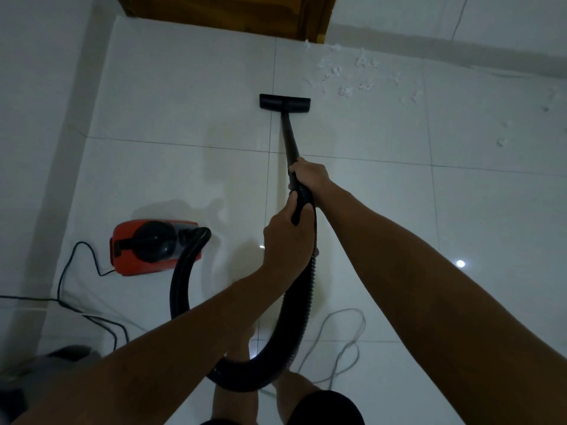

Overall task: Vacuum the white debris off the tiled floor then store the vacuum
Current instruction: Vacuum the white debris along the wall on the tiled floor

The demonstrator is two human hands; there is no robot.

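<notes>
Both hands on the vacuum wand [290, 136]: right hand [308, 173] wrapped round the tube where it meets the ribbed hose [302, 271], left hand [287, 237] clenched round the hose just behind it. Floor nozzle [284, 102] sits flat on the tiled floor [184, 93], straddling a grout line. White debris [346, 75] lies beyond and to the right of the nozzle, near but not touching it, thickest toward the wooden door frame [221, 13], with a few stray bits trailing off further right of the nozzle. Judged: cleaning barely begun or mid-way; the main patch looks unreached, storing not yet started. Red canister [147, 246] rests behind and left of the nozzle, hose looping from it; black power cord [70, 271] runs off its rear, a grey cable [346, 342] coils behind the nozzle, nearer the legs. Hard to tell: light is dim, white scraps on pale tile blur together, so smaller pieces may go unseen. Dark object at bottom-left edge is cut off, unidentifiable. Whether the motor runs cannot be told.
</notes>
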